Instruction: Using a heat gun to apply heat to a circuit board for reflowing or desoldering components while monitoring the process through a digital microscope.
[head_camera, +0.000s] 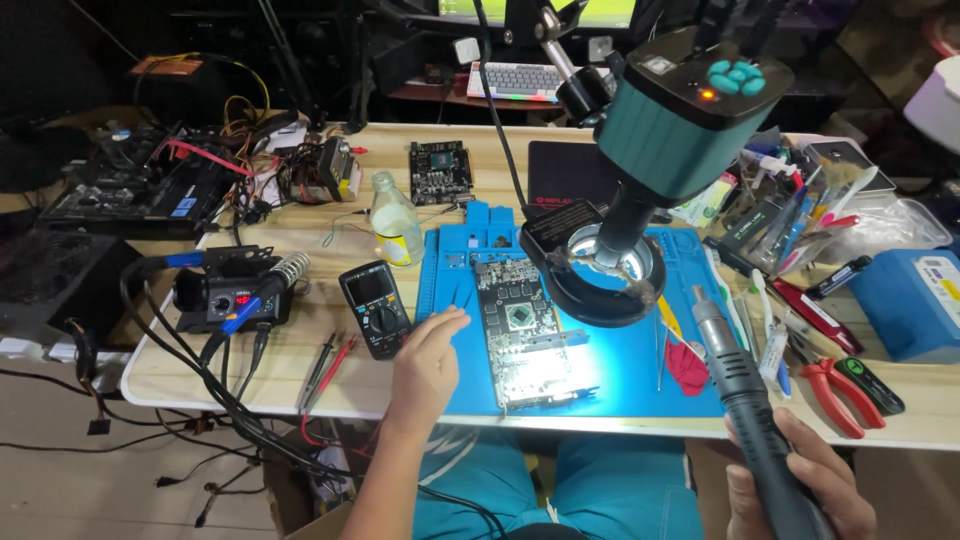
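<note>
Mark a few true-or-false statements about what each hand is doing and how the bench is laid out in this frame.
1. The right hand grips a hot-air handpiece. True.
2. The left hand lifts the circuit board off the mat. False: the board lies flat on the blue mat; the hand rests at its left edge.
3. The multimeter lies left of the mat. True.
4. The red-handled pliers lie on the circuit board. False: they lie on the table, right of the mat.

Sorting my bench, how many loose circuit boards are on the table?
2: a long circuit board on the blue mat by the left hand, a small square board farther back. Clutter may hide others.
</note>
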